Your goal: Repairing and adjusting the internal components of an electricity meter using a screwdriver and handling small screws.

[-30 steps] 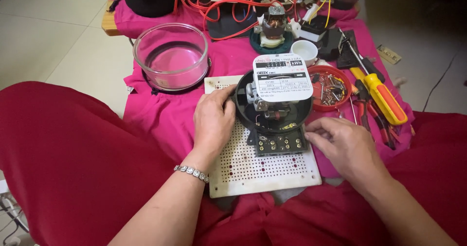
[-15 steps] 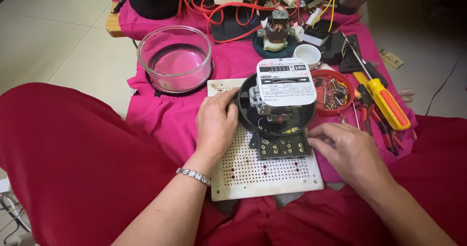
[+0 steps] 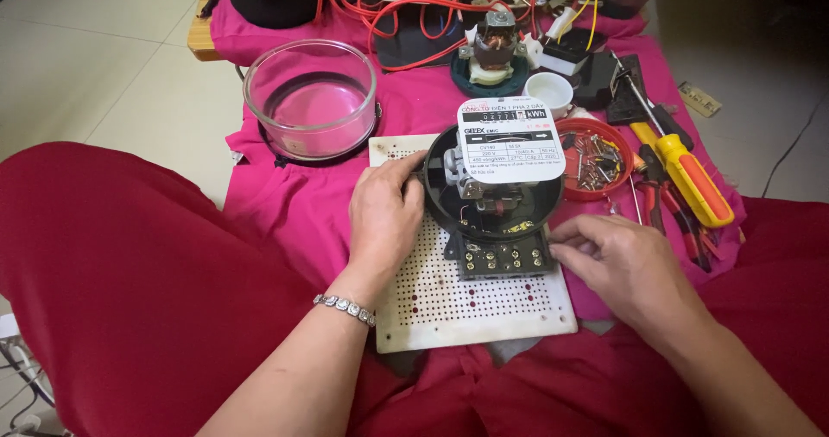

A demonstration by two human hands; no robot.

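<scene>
Opened electricity meter (image 3: 496, 191), round black base with white dial plate, sits on a white perforated board (image 3: 471, 303) at the centre of a pink-covered tabletop (image 3: 289, 204). Its black terminal block (image 3: 505, 256) faces the near side.

Left hand (image 3: 384, 217): palm down on the board, fingers loosely curled against the left rim of the meter base, steadying it without closing around it. A beaded bracelet (image 3: 345, 307) is on that wrist.

Right hand (image 3: 626, 264): fingers bent, fingertips (image 3: 561, 245) touching the right end of the terminal block. Cannot tell whether anything small is pinched between them.

Surroundings: clear glass bowl (image 3: 311, 100) far left of the meter. Red round dish (image 3: 596, 148) holding screws, just right of the meter. Yellow-and-orange-handled screwdriver (image 3: 682, 174) and red-handled pliers (image 3: 682, 221) lie further right. Small white cup (image 3: 550, 91) beyond the dish. A small motor (image 3: 492, 48) on a dark green disc and a tangle of red wires (image 3: 389, 14) at the far edge. Red cloth (image 3: 129, 273) covers the person's lap on the near side.
</scene>
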